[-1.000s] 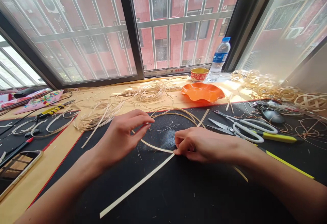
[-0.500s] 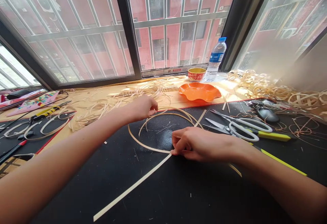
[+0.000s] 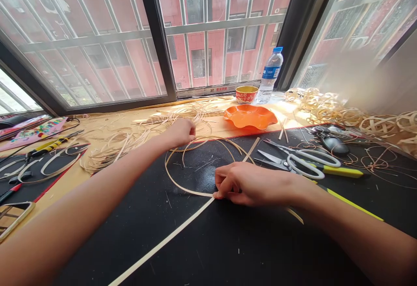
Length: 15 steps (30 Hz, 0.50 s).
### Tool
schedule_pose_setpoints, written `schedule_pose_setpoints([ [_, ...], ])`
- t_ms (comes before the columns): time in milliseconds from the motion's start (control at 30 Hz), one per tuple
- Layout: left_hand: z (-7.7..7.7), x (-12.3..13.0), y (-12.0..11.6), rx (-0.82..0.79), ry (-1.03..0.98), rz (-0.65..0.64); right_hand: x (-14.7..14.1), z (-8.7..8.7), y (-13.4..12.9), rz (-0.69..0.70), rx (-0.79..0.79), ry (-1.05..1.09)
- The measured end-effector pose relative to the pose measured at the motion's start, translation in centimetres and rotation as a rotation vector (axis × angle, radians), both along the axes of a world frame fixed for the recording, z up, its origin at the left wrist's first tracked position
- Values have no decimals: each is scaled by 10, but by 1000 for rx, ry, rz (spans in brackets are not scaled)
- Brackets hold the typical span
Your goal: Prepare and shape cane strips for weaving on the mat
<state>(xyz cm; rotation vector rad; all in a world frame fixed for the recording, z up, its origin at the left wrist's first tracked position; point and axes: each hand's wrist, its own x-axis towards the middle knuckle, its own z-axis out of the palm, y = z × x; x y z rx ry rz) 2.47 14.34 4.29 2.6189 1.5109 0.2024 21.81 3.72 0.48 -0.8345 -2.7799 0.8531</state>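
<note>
My right hand [image 3: 249, 184] pinches a flat pale rattan strip [image 3: 163, 242] where it meets a curved rattan loop [image 3: 182, 188] on the black cutting mat [image 3: 202, 251]. The strip runs from my fingers toward the bottom of the view. My left hand [image 3: 180, 132] reaches over the far side of the loop, close to a tangled coil of thin cane [image 3: 189, 114]. Its fingers are curled, and I cannot tell whether they hold a strand.
Large white-handled scissors [image 3: 309, 164] lie right of my right hand, near a heap of cane coils [image 3: 325, 108]. An orange fluted dish [image 3: 249, 116], a small bowl [image 3: 246, 94] and a water bottle [image 3: 269, 75] stand by the window. A yellow-handled tool [image 3: 48, 149] lies far left.
My left hand has moved away from the loop's near side to its far edge. My right hand still pinches the same spot. The whole view has shifted slightly.
</note>
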Motion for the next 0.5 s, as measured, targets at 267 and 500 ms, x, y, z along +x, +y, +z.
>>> schedule_pose_setpoints([
  [267,48,-53,-28,116,-289,267,0,-3,4,-40,-44,5],
  [500,61,-92,-105,-488,-384,270,0,-5,8,-27,-85,52],
])
